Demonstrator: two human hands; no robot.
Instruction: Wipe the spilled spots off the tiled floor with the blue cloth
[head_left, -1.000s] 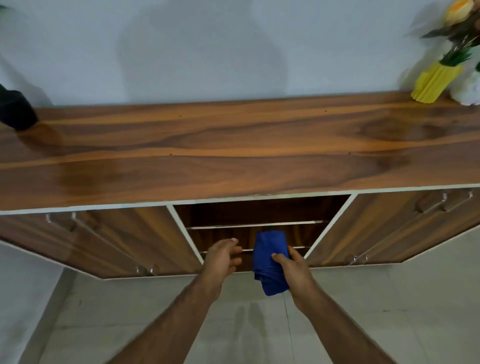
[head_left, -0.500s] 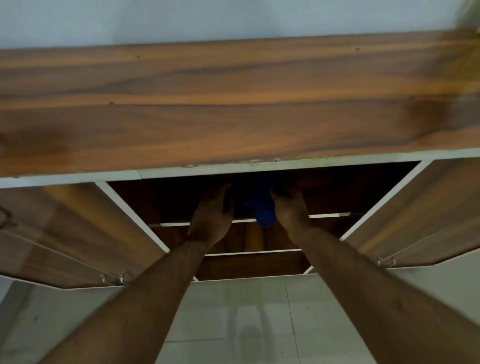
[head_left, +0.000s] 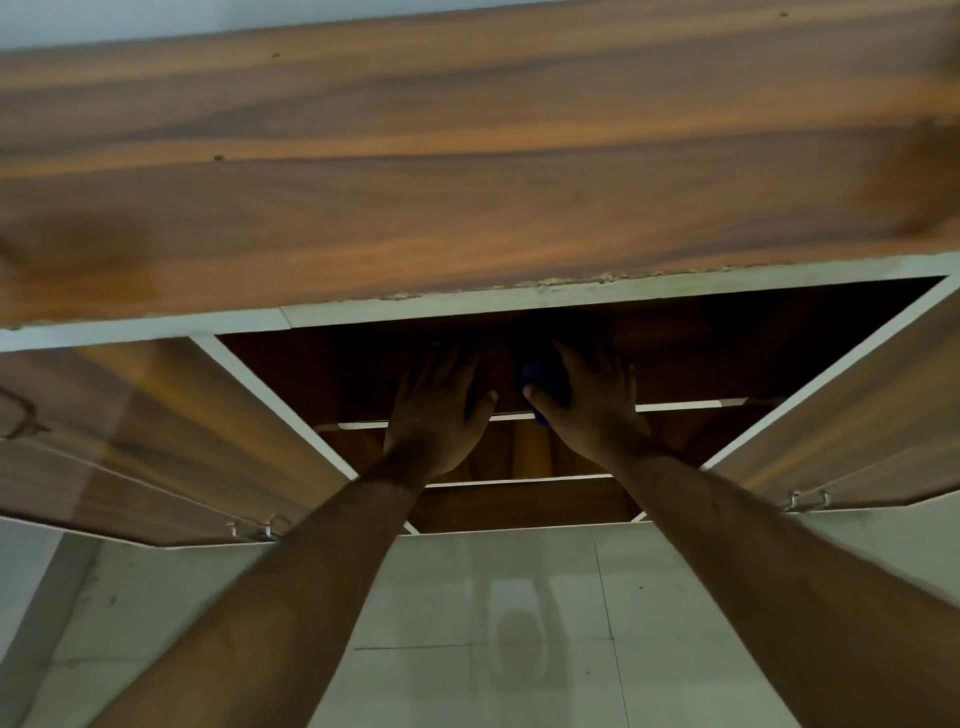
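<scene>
Hands inside open cabinet (head_left: 779, 358) bay, under the countertop edge (head_left: 519, 299).
Your right hand (head_left: 592, 405) grips the blue cloth (head_left: 540, 376); left hand (head_left: 436, 415), at its 9 o'clock, lies open-fingered.

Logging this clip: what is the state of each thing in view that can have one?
blue cloth: on the top shelf, mostly hidden behind the right hand.
right hand: reached into the cabinet, on the cloth; grip unclear.
left hand: open, empty.
cabinet doors: swung open both sides.
</scene>
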